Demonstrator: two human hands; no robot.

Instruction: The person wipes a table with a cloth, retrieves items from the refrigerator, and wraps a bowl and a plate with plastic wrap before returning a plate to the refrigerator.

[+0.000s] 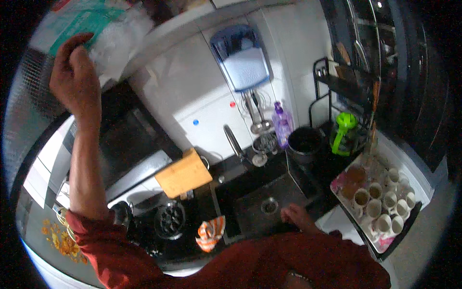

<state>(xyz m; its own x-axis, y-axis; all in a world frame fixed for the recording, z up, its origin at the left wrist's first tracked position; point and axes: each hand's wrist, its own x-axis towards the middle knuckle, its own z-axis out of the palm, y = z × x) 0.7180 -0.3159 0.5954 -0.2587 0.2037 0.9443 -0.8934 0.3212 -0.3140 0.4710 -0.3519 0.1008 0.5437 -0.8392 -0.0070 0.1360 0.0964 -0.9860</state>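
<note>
My left hand [77, 74] is raised high at the upper left, with fingers bent inward. Its fingertips overlap a teal-green package [85, 25] and lie beside a crumpled translucent plastic bag [117, 41] on the upper ledge. Blur hides whether the fingers grip either one. Low over the front of the dark sink [252, 213] is my right hand [297, 215], loosely curled, with nothing visible in it. The drain [269, 205] lies just left of that hand. An orange-and-white striped cloth [210, 233] rests on the counter left of the sink.
A wooden cutting board [184, 173] stands left of the faucet [234, 141]. Behind the sink are a purple pump bottle [282, 124] and a dark pot [305, 142]. At right, a tray [343, 184] carries several cups [375, 207] beside a green-lidded jug [343, 133]. A glass lid [169, 220] lies left.
</note>
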